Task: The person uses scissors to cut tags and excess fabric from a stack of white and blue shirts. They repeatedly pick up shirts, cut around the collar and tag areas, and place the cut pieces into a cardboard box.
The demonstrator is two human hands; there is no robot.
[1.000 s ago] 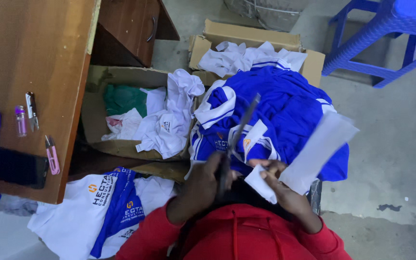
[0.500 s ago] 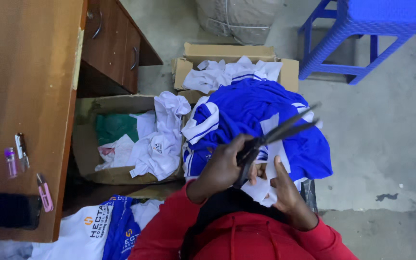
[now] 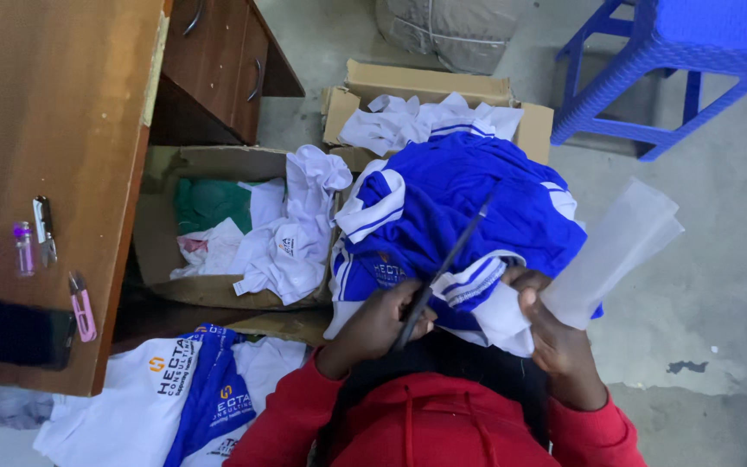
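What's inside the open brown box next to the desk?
The cardboard box holds a green garment and white shirts spilling over its edge. Anything underneath them is covered.

Bare floor (image 3: 719, 285) is lying open rightward, while garment-filled cardboard boxes (image 3: 218, 285) and the wooden desk (image 3: 54, 130) are crowding the left.

Soft, even daylight is filling the scene, casting only faint shadows. The space beneath the wooden desk (image 3: 54, 130) is sitting in deep shade. Focus is holding sharp throughout, while straight edges are bowing slightly near the corners.
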